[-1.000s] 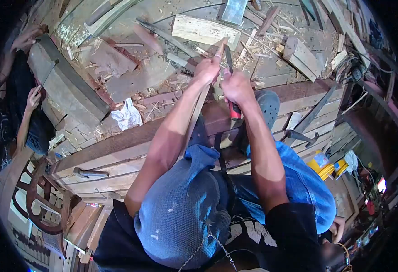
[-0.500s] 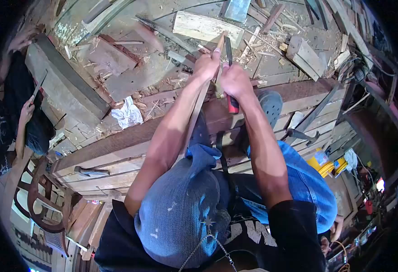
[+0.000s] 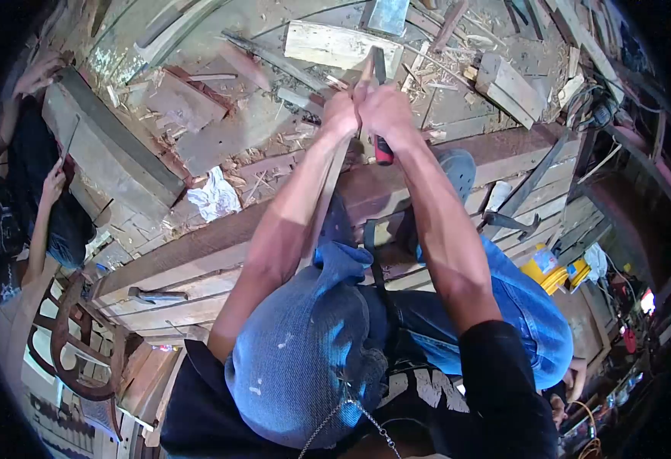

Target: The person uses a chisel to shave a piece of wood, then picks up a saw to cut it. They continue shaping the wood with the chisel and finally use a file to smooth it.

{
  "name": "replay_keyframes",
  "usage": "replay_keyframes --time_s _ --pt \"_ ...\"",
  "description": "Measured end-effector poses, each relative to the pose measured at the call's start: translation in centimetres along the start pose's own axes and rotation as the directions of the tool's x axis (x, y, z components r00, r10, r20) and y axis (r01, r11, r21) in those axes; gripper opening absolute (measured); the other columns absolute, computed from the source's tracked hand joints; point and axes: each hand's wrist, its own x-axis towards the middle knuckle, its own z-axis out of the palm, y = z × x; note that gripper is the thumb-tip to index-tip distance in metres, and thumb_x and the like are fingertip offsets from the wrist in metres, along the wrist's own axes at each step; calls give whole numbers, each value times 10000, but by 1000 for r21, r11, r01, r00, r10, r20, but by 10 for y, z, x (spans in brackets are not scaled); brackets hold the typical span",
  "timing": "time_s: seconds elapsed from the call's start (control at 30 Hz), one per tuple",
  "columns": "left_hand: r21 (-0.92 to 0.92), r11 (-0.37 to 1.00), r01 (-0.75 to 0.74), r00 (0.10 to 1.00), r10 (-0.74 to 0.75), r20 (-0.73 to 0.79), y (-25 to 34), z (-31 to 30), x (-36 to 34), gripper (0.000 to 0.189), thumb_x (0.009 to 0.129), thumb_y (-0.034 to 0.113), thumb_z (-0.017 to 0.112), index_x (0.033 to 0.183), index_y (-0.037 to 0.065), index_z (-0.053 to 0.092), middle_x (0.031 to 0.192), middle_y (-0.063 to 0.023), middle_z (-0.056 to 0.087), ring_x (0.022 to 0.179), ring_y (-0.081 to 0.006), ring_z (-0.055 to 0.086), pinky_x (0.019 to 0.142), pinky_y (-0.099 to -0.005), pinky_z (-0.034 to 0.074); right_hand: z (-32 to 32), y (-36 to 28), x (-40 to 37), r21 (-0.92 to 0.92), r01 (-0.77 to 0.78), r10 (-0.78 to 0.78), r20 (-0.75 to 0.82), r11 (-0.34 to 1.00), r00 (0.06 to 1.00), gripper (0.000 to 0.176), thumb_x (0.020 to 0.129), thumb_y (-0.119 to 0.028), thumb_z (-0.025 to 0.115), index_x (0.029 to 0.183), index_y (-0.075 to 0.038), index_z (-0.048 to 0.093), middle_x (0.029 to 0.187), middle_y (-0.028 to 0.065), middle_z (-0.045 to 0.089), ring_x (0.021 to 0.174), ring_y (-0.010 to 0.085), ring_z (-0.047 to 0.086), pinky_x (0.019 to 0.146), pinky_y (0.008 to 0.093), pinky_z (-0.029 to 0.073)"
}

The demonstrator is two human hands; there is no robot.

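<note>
My left hand (image 3: 340,115) is closed around a long, thin wooden strip (image 3: 333,177). The strip runs back along my left forearm towards my jeans, and its upper end pokes out beyond my fingers. My right hand (image 3: 386,112) grips a tool with a red-and-black handle (image 3: 383,152) and a narrow dark upper end (image 3: 380,66); its exact kind I cannot make out. The dark end lies right beside the strip's upper end. Both hands are close together, touching or nearly so, and hide where strip and tool meet.
A pale wood block (image 3: 328,46) lies just beyond my hands, among shavings and offcuts. A slatted wooden bench (image 3: 220,237) crosses before me, bearing a hammer (image 3: 511,222) and another tool (image 3: 157,295). At left, another person's hand (image 3: 54,183) holds a thin tool by a curved timber (image 3: 113,145).
My right hand has moved slightly up and left with the tool, closing against my left hand. The tool's dark end now sits nearer the strip's tip.
</note>
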Motion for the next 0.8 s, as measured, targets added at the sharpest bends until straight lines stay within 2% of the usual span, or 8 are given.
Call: replay_keyframes --time_s 0.03,0.07,0.13,0.2,0.37,0.5,0.73,0.8 --pt "0 992 127 986 -126 112 8 -6 -2 634 924 586 352 1005 63 701 955 -247 664 973 -388 630 888 -444 472 11 8 1 -17 53 -55 -85 998 995 555 946 -407 422 878 82 676 904 322 640 951 437 629 864 454 507" --pt "-4 992 130 986 -128 108 3 0 -4 634 924 586 352 1005 63 701 955 -247 664 973 -388 630 888 -444 472 18 15 5 -38 112 -117 -176 993 977 546 945 -399 426 850 71 687 880 325 638 934 440 633 866 449 507" --pt "82 987 137 990 -139 21 -7 4 13 620 920 576 377 1006 50 695 964 -253 659 980 -398 624 893 -447 467 13 10 0 -28 92 -95 -169 995 981 498 936 -358 444 883 77 678 874 333 631 920 457 629 879 464 493" --pt "36 987 159 987 -160 22 -12 7 13 603 918 560 391 986 45 696 960 -251 660 976 -402 623 889 -447 467 15 15 -13 83 17 3 -241 996 971 458 927 -307 451 853 83 680 888 344 624 933 464 620 894 486 473" --pt "-61 979 193 981 -192 16 -16 10 13 571 913 527 422 920 26 698 933 -251 664 957 -406 627 874 -446 474 20 29 -40 50 8 -2 -132 999 991 454 922 -266 442 1045 162 526 865 403 594 914 523 601 877 529 465" --pt "-11 985 175 985 -175 5 -7 3 7 568 907 529 429 937 30 698 903 -255 666 938 -405 634 872 -436 478 18 27 -39 40 60 -53 -166 997 985 431 924 -281 434 942 134 553 847 403 587 890 536 591 844 553 459" --pt "-22 987 156 988 -156 6 -14 7 12 575 882 560 473 926 29 687 896 -248 667 926 -390 642 848 -430 484 7 17 -18 91 -40 42 -19 995 999 480 918 -268 433 1070 183 492 928 398 599 938 506 609 881 495 477" --pt "-41 986 162 987 -162 10 -16 7 11 577 883 566 470 940 33 685 903 -243 669 927 -390 641 847 -433 483 12 20 -8 14 -42 43 -83 999 996 505 925 -300 432 1012 188 528 896 381 612 934 465 629 870 477 489"
